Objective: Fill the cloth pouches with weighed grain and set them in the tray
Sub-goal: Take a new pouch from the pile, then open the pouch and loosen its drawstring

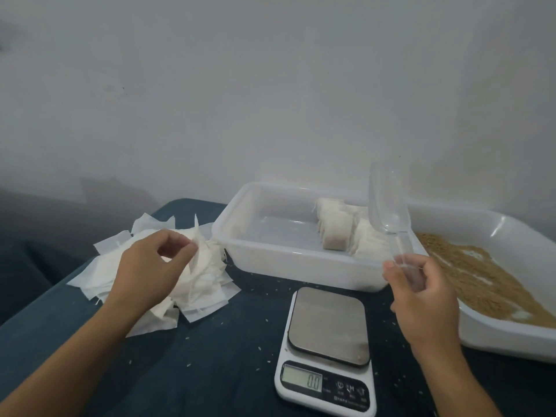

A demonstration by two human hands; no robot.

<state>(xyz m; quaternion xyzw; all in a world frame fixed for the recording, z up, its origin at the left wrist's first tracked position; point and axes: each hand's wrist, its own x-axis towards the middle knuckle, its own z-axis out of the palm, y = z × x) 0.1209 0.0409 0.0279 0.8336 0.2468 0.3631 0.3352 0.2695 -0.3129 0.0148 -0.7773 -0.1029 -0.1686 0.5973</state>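
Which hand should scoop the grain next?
Right. The right hand already holds the scoop by its handle, beside the grain. The left hand is pinching a pouch across the table.

A home room: a dark blue upholstered surface (210, 356) against a plain white wall (270, 85).

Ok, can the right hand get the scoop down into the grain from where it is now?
Probably yes. The right hand holds the clear scoop upright by its handle, just left of the open grain tray. Nothing lies between them, and the grain is uncovered.
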